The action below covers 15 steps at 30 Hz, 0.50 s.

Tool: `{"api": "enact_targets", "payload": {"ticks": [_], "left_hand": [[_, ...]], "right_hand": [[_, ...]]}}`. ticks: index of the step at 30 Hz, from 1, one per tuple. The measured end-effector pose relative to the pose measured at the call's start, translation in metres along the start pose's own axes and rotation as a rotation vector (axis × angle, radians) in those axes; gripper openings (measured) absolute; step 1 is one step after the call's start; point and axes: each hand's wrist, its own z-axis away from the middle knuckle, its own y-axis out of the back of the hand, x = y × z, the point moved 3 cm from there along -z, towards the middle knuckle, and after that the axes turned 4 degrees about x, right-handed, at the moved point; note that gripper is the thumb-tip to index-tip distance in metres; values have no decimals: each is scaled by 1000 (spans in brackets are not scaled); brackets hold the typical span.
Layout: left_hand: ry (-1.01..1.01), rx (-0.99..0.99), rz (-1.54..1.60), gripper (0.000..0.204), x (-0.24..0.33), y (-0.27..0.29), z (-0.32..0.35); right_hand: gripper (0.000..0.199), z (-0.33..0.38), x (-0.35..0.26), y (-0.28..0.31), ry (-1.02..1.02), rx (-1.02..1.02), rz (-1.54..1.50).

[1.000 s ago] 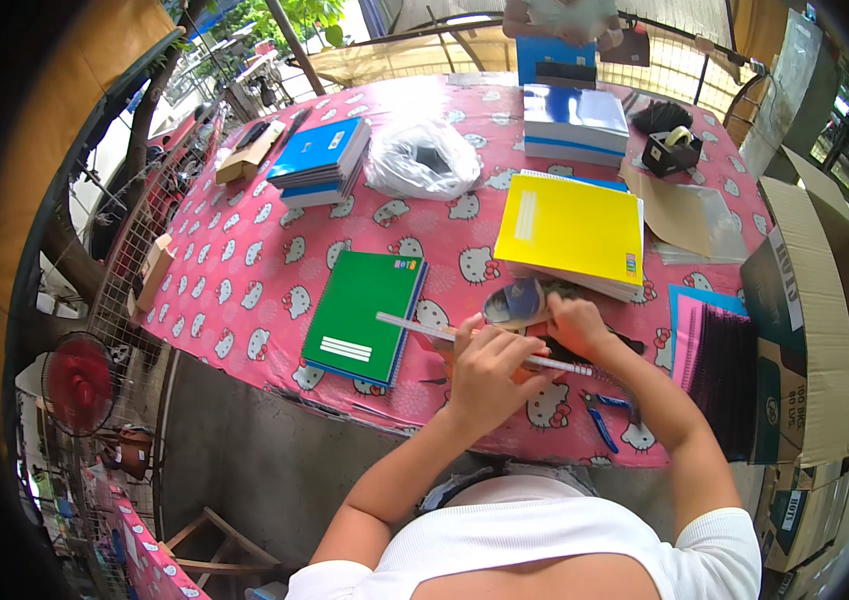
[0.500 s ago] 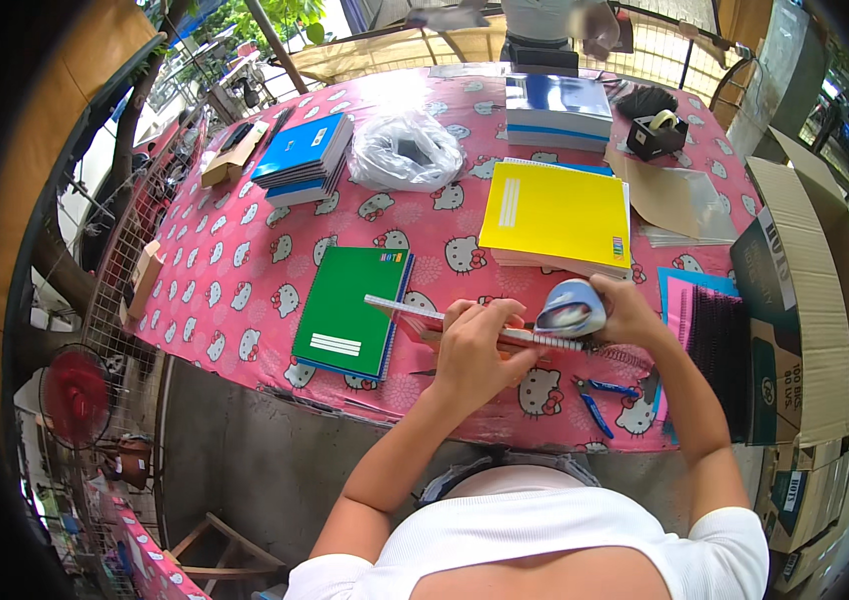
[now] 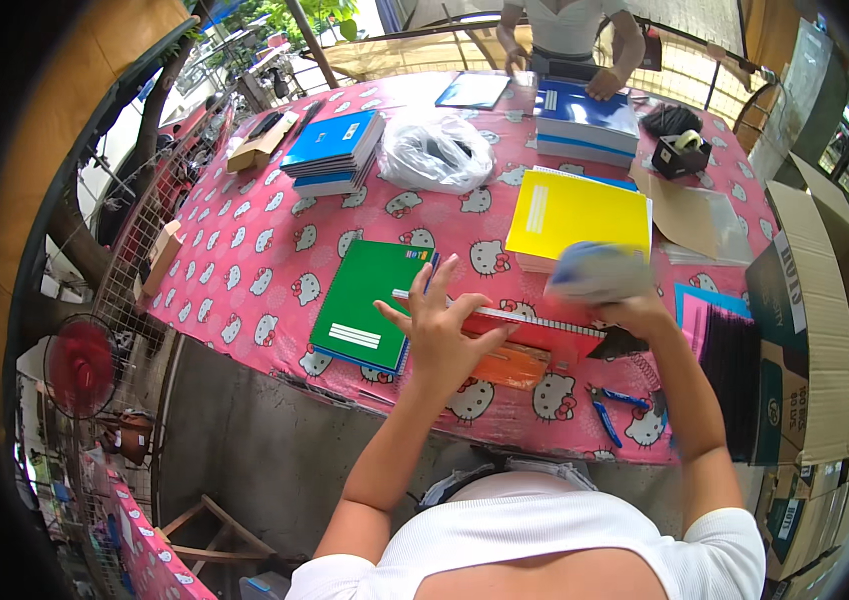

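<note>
Your left hand [image 3: 437,330], fingers spread wide, is at the red notebook [image 3: 555,338], whose bound edge lies tilted up beside your thumb and forefinger; you can't tell from this view whether it grips. Your right hand [image 3: 637,312] is closed on a blue-white object [image 3: 600,272], blurred, held above the notebook's right end, in front of the yellow stack [image 3: 580,215]. The notebook is over the tabletop [image 3: 275,290], between you and that stack. An orange piece [image 3: 512,366] lies on your side of it, with blue pliers [image 3: 607,424] to the right. The green notebook [image 3: 370,300] lies flat, left of your left hand. Across from you, a co-worker's hand [image 3: 605,83] rests on the blue stack [image 3: 585,125].
</note>
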Motion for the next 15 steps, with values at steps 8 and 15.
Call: {"api": "enact_targets", "payload": {"ticks": [8, 15], "left_hand": [[-25, -80, 193, 34, -23, -7, -6], [-1, -50, 224, 40, -30, -1, -11]], "right_hand": [[52, -29, -40, -26, -14, -154, 75], [50, -39, -35, -38, -10, -108, -9]]}}
